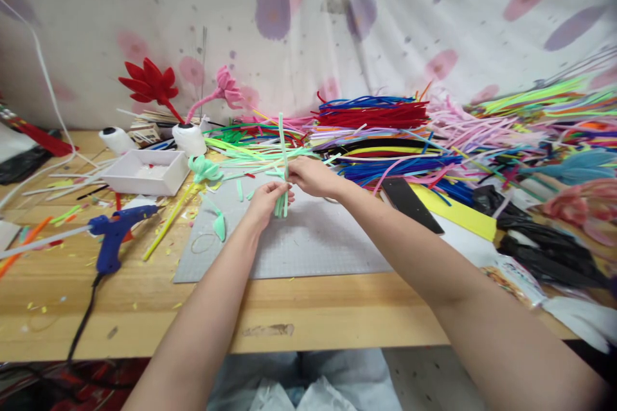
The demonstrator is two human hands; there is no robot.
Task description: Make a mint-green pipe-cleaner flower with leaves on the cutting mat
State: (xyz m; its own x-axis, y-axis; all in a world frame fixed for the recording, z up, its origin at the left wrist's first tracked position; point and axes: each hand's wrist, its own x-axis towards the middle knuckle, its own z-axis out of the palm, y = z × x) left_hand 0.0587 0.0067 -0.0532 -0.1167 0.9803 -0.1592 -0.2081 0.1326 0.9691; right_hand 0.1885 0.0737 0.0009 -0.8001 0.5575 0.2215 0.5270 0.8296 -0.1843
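Note:
Several mint-green pipe cleaners point(281, 131) stand upright between my hands, above the grey cutting mat point(318, 250). Closed in a pinch, my left hand point(266, 201) grips them near their lower ends. My right hand point(312, 176) is just above and to the right, its fingers closed round the same strands; its fingertips are partly hidden. Left of my hands lie a folded mint-green petal point(219, 226) and short cut pieces point(240, 190). A mint-green flower head point(205, 169) on a yellow stem point(168, 221) rests at the mat's left edge.
A blue glue gun point(110, 231) and a white tray point(147, 172) are on the left. Red point(152, 83) and pink point(226, 88) flowers stand behind. Pipe cleaner bundles point(373, 114) fill the back. A black case point(412, 205) and black plastic bags point(544, 250) lie right.

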